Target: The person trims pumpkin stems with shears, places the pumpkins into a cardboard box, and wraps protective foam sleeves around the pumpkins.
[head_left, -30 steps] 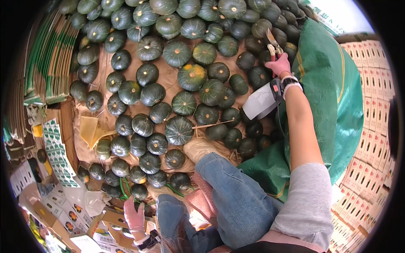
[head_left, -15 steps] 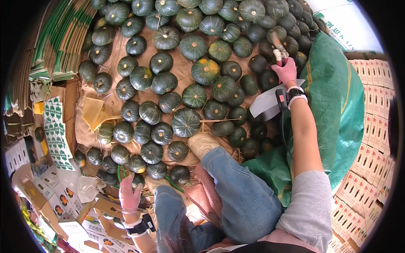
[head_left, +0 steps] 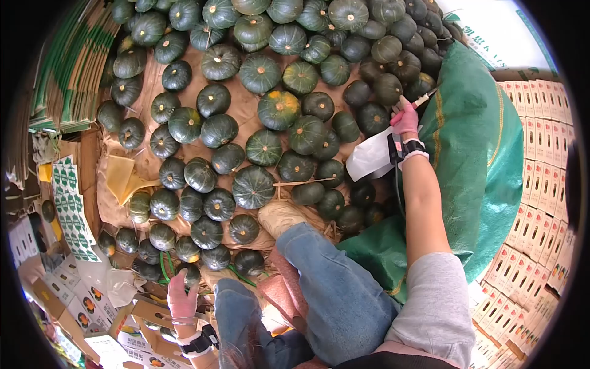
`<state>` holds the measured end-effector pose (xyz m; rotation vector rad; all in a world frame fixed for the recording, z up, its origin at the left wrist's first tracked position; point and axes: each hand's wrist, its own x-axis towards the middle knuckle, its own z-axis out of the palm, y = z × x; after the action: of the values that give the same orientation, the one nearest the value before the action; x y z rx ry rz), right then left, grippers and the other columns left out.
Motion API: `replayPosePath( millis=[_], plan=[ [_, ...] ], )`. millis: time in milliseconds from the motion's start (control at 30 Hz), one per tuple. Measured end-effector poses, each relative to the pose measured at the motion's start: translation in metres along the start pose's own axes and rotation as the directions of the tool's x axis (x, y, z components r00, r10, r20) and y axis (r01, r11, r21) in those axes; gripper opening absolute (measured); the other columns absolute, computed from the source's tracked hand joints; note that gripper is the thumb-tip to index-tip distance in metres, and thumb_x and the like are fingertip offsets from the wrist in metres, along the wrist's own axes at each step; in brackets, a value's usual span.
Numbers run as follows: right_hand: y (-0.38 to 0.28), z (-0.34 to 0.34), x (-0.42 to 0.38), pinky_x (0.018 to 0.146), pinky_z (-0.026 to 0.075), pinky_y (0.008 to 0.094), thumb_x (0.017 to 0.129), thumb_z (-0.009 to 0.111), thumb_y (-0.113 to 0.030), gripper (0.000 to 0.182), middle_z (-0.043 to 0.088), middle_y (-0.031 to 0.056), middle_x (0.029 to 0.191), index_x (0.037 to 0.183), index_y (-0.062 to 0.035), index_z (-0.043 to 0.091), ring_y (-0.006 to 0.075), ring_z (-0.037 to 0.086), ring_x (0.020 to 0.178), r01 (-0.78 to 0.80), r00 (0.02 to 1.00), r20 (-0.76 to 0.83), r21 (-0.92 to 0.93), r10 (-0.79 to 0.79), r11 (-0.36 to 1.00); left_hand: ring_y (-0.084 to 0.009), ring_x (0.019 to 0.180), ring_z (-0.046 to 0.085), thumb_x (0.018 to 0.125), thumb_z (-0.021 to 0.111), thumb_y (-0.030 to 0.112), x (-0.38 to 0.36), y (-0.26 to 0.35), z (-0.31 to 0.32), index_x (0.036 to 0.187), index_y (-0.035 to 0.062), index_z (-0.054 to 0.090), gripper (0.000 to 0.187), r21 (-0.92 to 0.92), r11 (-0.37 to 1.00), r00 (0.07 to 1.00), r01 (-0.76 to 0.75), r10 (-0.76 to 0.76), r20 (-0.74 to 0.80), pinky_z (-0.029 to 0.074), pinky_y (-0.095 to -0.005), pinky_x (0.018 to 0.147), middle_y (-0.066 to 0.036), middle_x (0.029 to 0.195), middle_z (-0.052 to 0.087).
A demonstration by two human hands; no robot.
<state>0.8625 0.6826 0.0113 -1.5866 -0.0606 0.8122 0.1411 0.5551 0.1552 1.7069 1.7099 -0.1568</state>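
My right hand (head_left: 404,118), in a pink glove, is closed round pale-handled pruning shears (head_left: 421,101) beside the dark green pumpkins at the upper right. The shears now point right, and their tip lies near the edge of a green woven sack (head_left: 476,123). A round pumpkin (head_left: 388,89) sits just past my fingers. Under my right wrist lies a white sheet (head_left: 369,157). My left hand (head_left: 182,298), also pink-gloved, is held low at the left with thumb and fingers apart and nothing in it. Closest to its fingertips is a small pumpkin (head_left: 189,274).
Many pumpkins (head_left: 260,72) cover the brown paper floor, piled higher at the upper right. Flattened cartons (head_left: 80,67) stand at the upper left. An open cardboard box (head_left: 150,313) is beside my left hand. Stacked printed boxes (head_left: 534,178) line the right. My shoe (head_left: 279,216) rests among the pumpkins.
My right hand has drawn back slightly, and the shears have swung from pointing away to pointing right toward the sack. The whole view has shifted a little. My left hand stays low and empty.
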Motion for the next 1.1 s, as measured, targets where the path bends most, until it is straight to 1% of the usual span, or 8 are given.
replayPosePath(
  millis=[167,300,567,667,767,967,1000,1100],
  plan=[
    [-0.014,0.027,-0.003,0.057,0.053,0.0385,0.076,0.071,-0.019,0.029,0.061,0.0132,0.079,0.089,0.0031,0.057,0.0275,0.062,0.063,-0.027,0.999,0.050,0.169,0.019,0.985,-0.0337,0.105,0.054,0.078,0.067,0.015,-0.002,-0.007,0.006,0.117,-0.0005,0.055,0.044,0.046,0.999,1.000,0.008,-0.008,0.005,0.042,-0.0383,0.093,-0.018,0.111,0.057],
    [-0.028,0.050,-0.016,0.031,0.030,0.0302,0.069,0.078,-0.027,0.041,0.050,0.0040,0.057,0.086,-0.0049,0.047,0.0161,0.044,0.036,0.097,0.990,0.130,-0.365,-0.052,0.926,-0.0354,0.103,0.053,0.075,0.067,0.017,0.003,-0.006,0.016,0.121,0.0054,0.053,0.049,0.007,0.999,0.999,-0.042,0.042,0.010,0.042,-0.0417,0.091,-0.017,0.109,0.057],
    [-0.048,0.086,-0.054,0.040,0.041,0.0326,0.067,0.079,-0.023,0.032,0.052,0.0039,0.057,0.068,-0.0049,0.053,0.0178,0.048,0.039,0.205,0.977,0.156,-0.518,-0.144,0.830,-0.0361,0.105,0.052,0.078,0.067,0.023,0.017,0.011,0.009,0.119,0.0028,0.054,0.048,0.005,0.999,0.999,-0.038,0.038,0.026,0.041,-0.0420,0.092,-0.019,0.110,0.057],
    [-0.026,0.048,-0.066,0.049,0.043,0.0266,0.088,0.056,-0.017,0.024,0.055,0.0014,0.071,0.110,-0.0076,0.062,0.0142,0.051,0.052,0.386,0.873,0.450,-0.398,-0.189,0.832,-0.0307,0.108,0.055,0.079,0.067,0.024,0.025,0.042,-0.009,0.121,0.0016,0.054,0.049,-0.266,0.952,0.982,0.152,-0.115,0.151,0.043,-0.0390,0.092,-0.019,0.116,0.058],
    [-0.025,0.080,-0.161,0.051,0.044,0.0246,0.084,0.061,-0.015,0.057,0.056,0.0079,0.106,0.135,-0.0038,0.039,0.0141,0.057,0.082,0.246,0.812,0.584,-0.354,0.009,0.902,-0.0182,0.115,0.052,0.090,0.061,0.027,0.042,0.059,0.003,0.133,0.0012,0.042,0.054,-0.790,0.613,0.960,-0.013,0.229,0.161,0.044,-0.0350,0.095,-0.012,0.123,0.056],
    [0.028,0.194,-0.329,0.094,0.043,0.0336,0.064,0.077,-0.014,0.069,0.050,0.0091,0.118,0.123,-0.0011,0.045,0.0203,0.051,0.107,0.593,0.006,0.992,-0.108,0.130,0.798,-0.0481,0.120,0.042,0.076,0.031,0.082,0.100,0.120,0.020,0.143,0.0068,0.021,0.101,-0.741,-0.044,0.607,0.671,0.607,0.514,0.039,-0.0528,0.098,-0.034,0.131,0.040],
    [0.033,0.206,-0.356,0.096,0.040,0.0345,0.061,0.078,-0.015,0.068,0.050,0.0096,0.118,0.120,-0.0012,0.046,0.0209,0.048,0.111,0.509,-0.037,0.982,-0.143,0.187,0.849,-0.0385,0.116,0.048,0.082,0.039,0.073,0.095,0.121,0.023,0.140,0.0068,0.029,0.088,-0.727,-0.297,0.707,0.620,0.614,0.352,0.040,-0.0477,0.097,-0.022,0.133,0.044],
    [0.036,0.240,-0.390,0.096,0.037,0.0359,0.056,0.078,-0.016,0.076,0.049,0.0106,0.120,0.122,-0.0008,0.044,0.0234,0.047,0.111,0.580,-0.347,0.929,0.104,0.130,0.808,-0.0231,0.110,0.053,0.085,0.055,0.049,0.103,0.080,0.040,0.130,0.0034,0.043,0.065,-0.924,-0.076,0.706,-0.374,0.623,-0.337,0.044,-0.0381,0.094,-0.012,0.124,0.053]
  ],
)
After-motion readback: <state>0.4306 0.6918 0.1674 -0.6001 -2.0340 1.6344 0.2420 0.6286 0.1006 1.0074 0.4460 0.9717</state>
